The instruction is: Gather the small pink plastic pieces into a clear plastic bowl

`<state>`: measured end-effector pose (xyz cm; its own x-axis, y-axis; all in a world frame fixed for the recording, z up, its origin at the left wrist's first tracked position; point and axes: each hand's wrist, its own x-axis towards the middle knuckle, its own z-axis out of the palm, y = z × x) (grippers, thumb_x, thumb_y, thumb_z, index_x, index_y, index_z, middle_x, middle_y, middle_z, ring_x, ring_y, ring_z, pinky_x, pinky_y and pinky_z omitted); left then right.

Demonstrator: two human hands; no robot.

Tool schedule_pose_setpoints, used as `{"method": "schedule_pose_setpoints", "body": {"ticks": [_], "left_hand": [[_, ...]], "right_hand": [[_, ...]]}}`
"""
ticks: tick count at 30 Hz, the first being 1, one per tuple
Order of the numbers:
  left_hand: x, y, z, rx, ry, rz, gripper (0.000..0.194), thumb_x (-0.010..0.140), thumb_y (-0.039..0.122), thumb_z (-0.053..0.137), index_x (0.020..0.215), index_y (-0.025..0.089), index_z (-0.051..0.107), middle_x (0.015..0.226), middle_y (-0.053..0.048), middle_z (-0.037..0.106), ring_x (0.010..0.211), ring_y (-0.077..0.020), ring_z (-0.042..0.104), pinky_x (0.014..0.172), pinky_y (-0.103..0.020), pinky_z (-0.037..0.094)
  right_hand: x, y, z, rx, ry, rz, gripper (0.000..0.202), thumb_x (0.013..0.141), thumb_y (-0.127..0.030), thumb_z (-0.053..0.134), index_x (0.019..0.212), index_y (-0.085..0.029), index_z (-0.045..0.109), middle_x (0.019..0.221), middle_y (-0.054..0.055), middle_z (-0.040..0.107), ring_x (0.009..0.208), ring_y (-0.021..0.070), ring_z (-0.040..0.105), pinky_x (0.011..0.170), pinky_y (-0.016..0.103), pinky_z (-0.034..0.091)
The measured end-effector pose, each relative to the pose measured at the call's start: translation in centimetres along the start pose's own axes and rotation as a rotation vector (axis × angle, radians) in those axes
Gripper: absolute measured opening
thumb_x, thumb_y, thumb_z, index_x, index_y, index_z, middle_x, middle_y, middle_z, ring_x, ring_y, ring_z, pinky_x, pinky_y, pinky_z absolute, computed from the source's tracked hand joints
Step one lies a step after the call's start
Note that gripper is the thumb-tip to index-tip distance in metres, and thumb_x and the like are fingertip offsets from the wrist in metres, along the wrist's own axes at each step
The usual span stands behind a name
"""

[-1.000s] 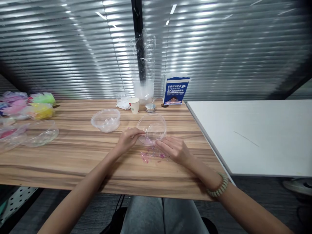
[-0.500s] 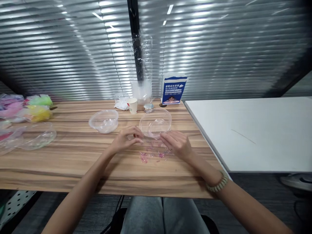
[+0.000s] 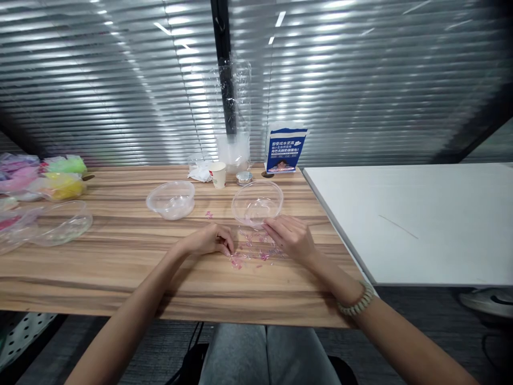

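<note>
Pink and clear bits (image 3: 262, 255) lie scattered on the wooden table (image 3: 120, 267). At their left edge, my left hand (image 3: 214, 240) has its fingertips down on the tabletop, pressed together; what they hold, if anything, is too small to name. My right hand (image 3: 292, 235) pinches the near rim of a clear round bowl (image 3: 258, 203), which is tilted toward me. A second clear bowl (image 3: 171, 200) stands to the left, touched by neither hand. A small pink cluster (image 3: 209, 214) lies between the two bowls.
Behind the bowls are a paper cup (image 3: 218, 175), a small round tin (image 3: 244, 178), a clear plastic bag (image 3: 233, 152) and a blue packet (image 3: 285, 151). Colourful bags (image 3: 64, 186) and clear containers (image 3: 64, 227) lie at the left. A white table (image 3: 420, 224) adjoins at the right.
My left hand has moved down from beside the bowl to the pink bits, its fingers closing together. The small pink cluster now shows. My right hand has stayed at the bowl's rim.
</note>
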<state>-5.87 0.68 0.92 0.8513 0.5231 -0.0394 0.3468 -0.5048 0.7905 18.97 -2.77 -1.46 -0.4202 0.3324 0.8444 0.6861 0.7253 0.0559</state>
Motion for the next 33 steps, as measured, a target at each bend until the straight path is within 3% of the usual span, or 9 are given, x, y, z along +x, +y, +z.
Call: {"method": "schedule_pose_setpoints", "body": {"ticks": [9,17,24,33], "left_hand": [[0.2,0.4,0.2,0.124,0.063,0.018,0.016,0.083,0.019,0.054,0.073,0.012,0.065,0.076,-0.006,0.066,0.072,-0.0116,0.061,0.067,-0.021,0.046],[0.0,-0.2,0.2,0.189,0.179,-0.013,0.011,0.08,0.012,0.055,0.076,0.013,0.064,0.075,-0.003,0.067,0.07,-0.0106,0.061,0.066,-0.019,0.045],[0.1,0.2,0.2,0.189,0.189,-0.009,0.013,0.08,0.012,0.054,0.072,0.013,0.064,0.075,-0.003,0.068,0.069,-0.0105,0.062,0.065,-0.018,0.046],[-0.1,-0.6,0.2,0.271,0.276,-0.036,0.012,0.081,0.013,0.05,0.081,0.016,0.062,0.081,-0.002,0.066,0.075,-0.0122,0.059,0.07,-0.022,0.044]], "right_hand": [[0.1,0.0,0.0,0.013,-0.006,-0.007,0.008,0.086,-0.014,0.054,0.087,-0.013,0.062,0.073,0.004,0.068,0.066,0.0137,0.062,0.061,0.024,0.044],[-0.1,0.0,0.1,0.009,0.002,-0.016,0.008,0.085,-0.014,0.054,0.086,-0.013,0.062,0.072,0.005,0.068,0.066,0.0138,0.062,0.062,0.024,0.044],[-0.1,0.1,0.1,0.007,-0.01,-0.024,0.01,0.087,-0.015,0.052,0.084,-0.014,0.062,0.072,0.005,0.068,0.065,0.0137,0.062,0.061,0.025,0.045],[0.0,0.0,0.1,0.014,0.004,-0.03,0.01,0.085,-0.014,0.054,0.083,-0.013,0.063,0.071,0.005,0.068,0.065,0.0139,0.062,0.061,0.025,0.045]]}}
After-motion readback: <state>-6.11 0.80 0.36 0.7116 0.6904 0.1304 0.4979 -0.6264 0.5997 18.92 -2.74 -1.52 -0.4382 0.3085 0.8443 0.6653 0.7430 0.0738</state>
